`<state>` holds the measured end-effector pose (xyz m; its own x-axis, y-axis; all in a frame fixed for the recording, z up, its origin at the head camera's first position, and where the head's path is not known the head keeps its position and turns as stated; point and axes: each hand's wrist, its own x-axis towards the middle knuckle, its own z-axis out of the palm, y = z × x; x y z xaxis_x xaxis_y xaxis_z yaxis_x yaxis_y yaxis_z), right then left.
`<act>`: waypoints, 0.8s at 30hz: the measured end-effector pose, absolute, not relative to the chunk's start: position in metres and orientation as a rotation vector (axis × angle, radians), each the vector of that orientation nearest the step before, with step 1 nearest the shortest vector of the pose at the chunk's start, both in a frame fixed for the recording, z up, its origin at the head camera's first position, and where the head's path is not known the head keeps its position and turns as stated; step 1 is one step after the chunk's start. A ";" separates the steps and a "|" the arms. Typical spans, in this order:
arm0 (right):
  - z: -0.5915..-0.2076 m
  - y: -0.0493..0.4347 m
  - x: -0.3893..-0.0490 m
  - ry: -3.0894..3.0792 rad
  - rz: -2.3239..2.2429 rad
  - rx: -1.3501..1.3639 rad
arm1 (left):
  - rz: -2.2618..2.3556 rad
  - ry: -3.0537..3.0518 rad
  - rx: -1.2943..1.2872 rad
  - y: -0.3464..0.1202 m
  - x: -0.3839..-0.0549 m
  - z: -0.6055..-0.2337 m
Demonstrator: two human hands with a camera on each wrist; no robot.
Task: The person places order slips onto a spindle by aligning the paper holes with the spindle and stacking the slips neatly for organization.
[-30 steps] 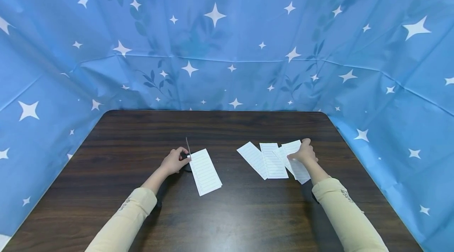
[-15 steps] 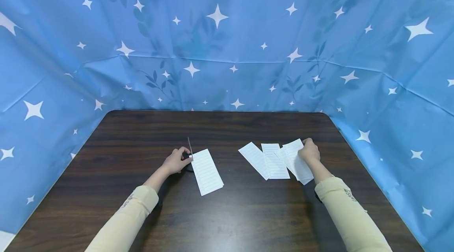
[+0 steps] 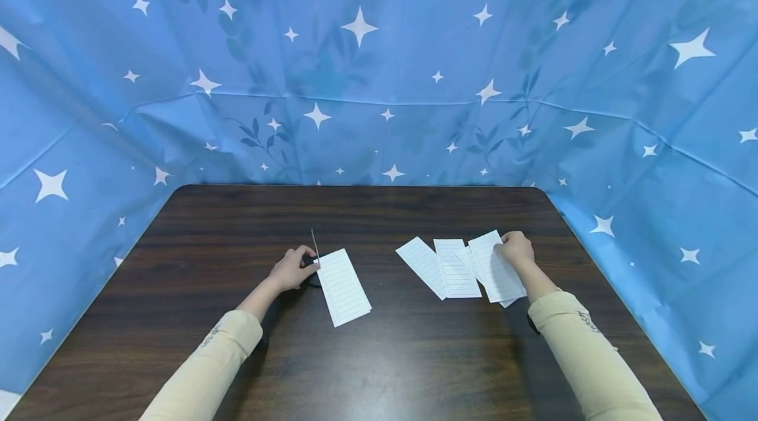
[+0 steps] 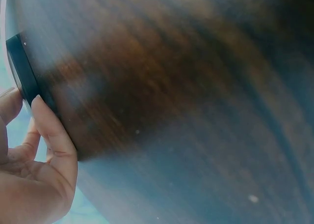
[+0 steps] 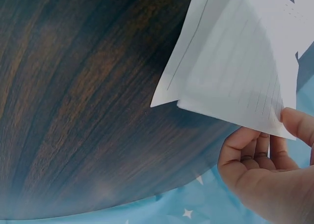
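In the head view my left hand (image 3: 291, 270) grips a bill spike by its round black base (image 4: 23, 69), thumb and forefinger at the rim in the left wrist view. The thin upright metal spike (image 3: 314, 245) stands at the corner of lined white paper slips (image 3: 343, 289) that lie overlapped, slanting to the right. At the right, my right hand (image 3: 518, 251) pinches the far corner of a lined slip (image 3: 496, 270) between thumb and fingers. That slip is tilted up over another slip (image 5: 169, 79), as the right wrist view shows.
Left of the held slip, a slanted slip (image 3: 422, 266) and a straighter slip (image 3: 457, 270) lie overlapping. Everything is on a dark wood-grain table (image 3: 379, 355). A blue star-patterned curtain (image 3: 379, 66) hangs behind it and along both sides.
My right hand has drawn in to the slip's far corner and pinches it; the slip has shifted slightly and lifted off the one beneath. My left hand and the bill spike stay put.
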<state>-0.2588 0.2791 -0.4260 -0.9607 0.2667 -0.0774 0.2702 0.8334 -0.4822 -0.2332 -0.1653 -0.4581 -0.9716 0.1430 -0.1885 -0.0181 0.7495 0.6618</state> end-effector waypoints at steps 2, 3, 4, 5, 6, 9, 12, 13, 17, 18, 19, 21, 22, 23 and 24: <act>-0.425 0.279 -0.259 3.003 -0.790 0.429 | 1.033 2.720 0.091 -0.166 -0.234 -0.459; -0.425 0.279 -0.259 3.003 -0.791 0.426 | 1.032 2.720 0.087 -0.166 -0.235 -0.460; -0.425 0.279 -0.260 3.004 -0.791 0.420 | 1.034 2.718 0.086 -0.166 -0.235 -0.460; -0.424 0.279 -0.260 3.003 -0.792 0.416 | 1.036 2.715 0.082 -0.166 -0.235 -0.460; -0.423 0.279 -0.260 3.000 -0.794 0.411 | 1.042 2.712 0.079 -0.166 -0.235 -0.460; -0.421 0.280 -0.260 2.988 -0.800 0.399 | 1.055 2.702 0.077 -0.166 -0.235 -0.461; -0.419 0.280 -0.258 2.982 -0.805 0.381 | 1.065 2.695 0.066 -0.166 -0.235 -0.461; -0.418 0.280 -0.258 2.983 -0.810 0.371 | 1.067 2.694 0.066 -0.166 -0.235 -0.461; -0.414 0.280 -0.257 2.990 -0.828 0.325 | 1.080 2.691 0.074 -0.166 -0.236 -0.460; -0.413 0.280 -0.257 2.993 -0.831 0.313 | 1.086 2.688 0.077 -0.166 -0.236 -0.459; -0.411 0.280 -0.258 2.992 -0.836 0.303 | 1.092 2.686 0.079 -0.167 -0.236 -0.459; -0.409 0.279 -0.259 2.993 -0.841 0.285 | 1.098 2.682 0.080 -0.167 -0.235 -0.458; -0.408 0.279 -0.259 2.992 -0.845 0.276 | 1.101 2.681 0.077 -0.167 -0.235 -0.458; -0.407 0.278 -0.260 2.993 -0.851 0.268 | 1.103 2.681 0.072 -0.167 -0.234 -0.458; -0.407 0.278 -0.260 2.995 -0.850 0.259 | 1.105 2.679 0.068 -0.167 -0.234 -0.459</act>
